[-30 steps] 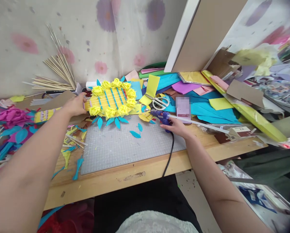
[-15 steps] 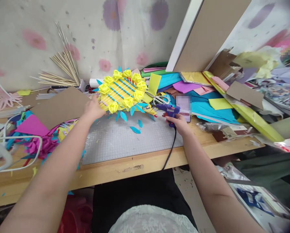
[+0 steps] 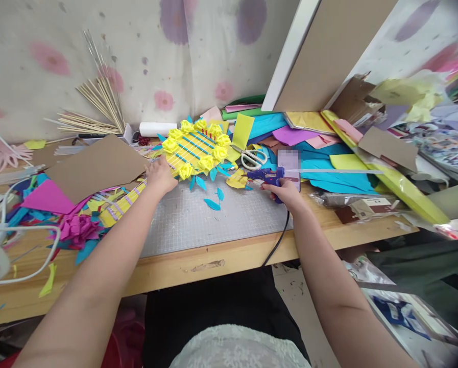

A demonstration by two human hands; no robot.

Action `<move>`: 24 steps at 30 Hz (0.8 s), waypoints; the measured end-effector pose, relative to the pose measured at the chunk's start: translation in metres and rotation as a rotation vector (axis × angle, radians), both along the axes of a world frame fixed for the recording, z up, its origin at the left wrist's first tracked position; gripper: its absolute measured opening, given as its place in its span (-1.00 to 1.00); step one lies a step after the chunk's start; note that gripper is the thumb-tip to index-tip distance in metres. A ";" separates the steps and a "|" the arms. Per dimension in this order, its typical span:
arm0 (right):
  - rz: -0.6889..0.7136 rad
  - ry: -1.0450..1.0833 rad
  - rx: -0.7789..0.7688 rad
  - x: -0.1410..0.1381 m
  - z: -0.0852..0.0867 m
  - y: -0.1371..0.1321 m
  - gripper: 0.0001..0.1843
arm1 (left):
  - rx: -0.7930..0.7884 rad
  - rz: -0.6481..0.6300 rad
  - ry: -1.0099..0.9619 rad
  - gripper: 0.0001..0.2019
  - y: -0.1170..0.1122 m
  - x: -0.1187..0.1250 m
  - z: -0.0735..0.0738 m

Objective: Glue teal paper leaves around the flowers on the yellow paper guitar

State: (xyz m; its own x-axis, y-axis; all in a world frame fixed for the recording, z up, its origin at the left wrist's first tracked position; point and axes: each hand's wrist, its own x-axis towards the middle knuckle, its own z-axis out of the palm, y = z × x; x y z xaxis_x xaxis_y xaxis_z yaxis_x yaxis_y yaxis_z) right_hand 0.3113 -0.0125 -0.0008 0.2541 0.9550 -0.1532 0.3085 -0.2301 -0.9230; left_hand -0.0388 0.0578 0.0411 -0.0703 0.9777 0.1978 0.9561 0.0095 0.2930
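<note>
My left hand [image 3: 162,176] is closed around a yellow paper guitar [image 3: 194,148] where its neck meets its body. Yellow paper roses rim the body, with blue stripes, white strings and blue leaves. Its striped neck [image 3: 127,203] runs down left past my forearm. In my right hand [image 3: 288,194] is a blue hot glue gun [image 3: 267,175], nozzle pointing left, a long clear glue stick [image 3: 339,171] out its back. The nozzle is near a crumpled yellow paper piece [image 3: 237,179], apart from the guitar. Loose blue leaves [image 3: 212,204] lie on the grey cutting mat [image 3: 213,230].
Scissors [image 3: 254,158] and a phone [image 3: 289,158] lie behind the glue gun. Blue and coloured paper [image 3: 336,179] piles up at the right. At the left are cardboard [image 3: 94,163], a magenta paper flower [image 3: 77,230] and wooden sticks [image 3: 98,105]. The gun's cord [image 3: 276,248] hangs over the table edge.
My left hand has moved right and the guitar has shifted slightly right, showing more of its neck. The glue gun has swung a little, its stick now nearly level.
</note>
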 end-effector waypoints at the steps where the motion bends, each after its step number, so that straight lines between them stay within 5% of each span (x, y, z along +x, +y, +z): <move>1: -0.013 -0.002 0.002 -0.001 0.001 0.000 -0.62 | 0.075 -0.046 0.001 -0.30 -0.007 0.009 0.002; 3: -0.039 -0.004 0.006 -0.002 0.004 0.001 -0.61 | 0.261 -0.184 -0.054 -0.42 -0.023 0.030 0.006; 6: -0.066 0.017 0.035 -0.005 0.014 -0.001 -0.61 | 0.333 -0.402 -0.099 -0.54 -0.040 0.054 0.010; 8: -0.062 0.049 0.088 -0.007 0.023 -0.002 -0.60 | 0.344 -0.384 -0.136 -0.58 -0.043 0.055 0.009; 13: 0.049 0.138 0.228 -0.024 0.049 0.000 -0.56 | 0.410 -0.085 -0.246 -0.63 -0.031 0.013 -0.007; 19: 0.278 0.074 0.181 -0.087 0.054 0.023 -0.55 | 0.344 -0.269 -0.104 -0.62 -0.045 0.009 -0.035; 24: 0.257 -0.138 0.189 -0.116 0.036 0.032 -0.60 | 0.322 -0.325 -0.064 -0.48 -0.050 0.030 -0.043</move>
State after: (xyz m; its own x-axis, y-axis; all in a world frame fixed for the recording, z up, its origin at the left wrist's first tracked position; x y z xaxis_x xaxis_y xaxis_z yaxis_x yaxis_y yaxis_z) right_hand 0.1955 0.0198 0.0348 0.0078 0.9986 0.0516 0.4593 0.0423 -0.8873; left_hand -0.0093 0.0077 -0.0020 0.2082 0.8403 0.5006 0.8742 -0.3894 0.2900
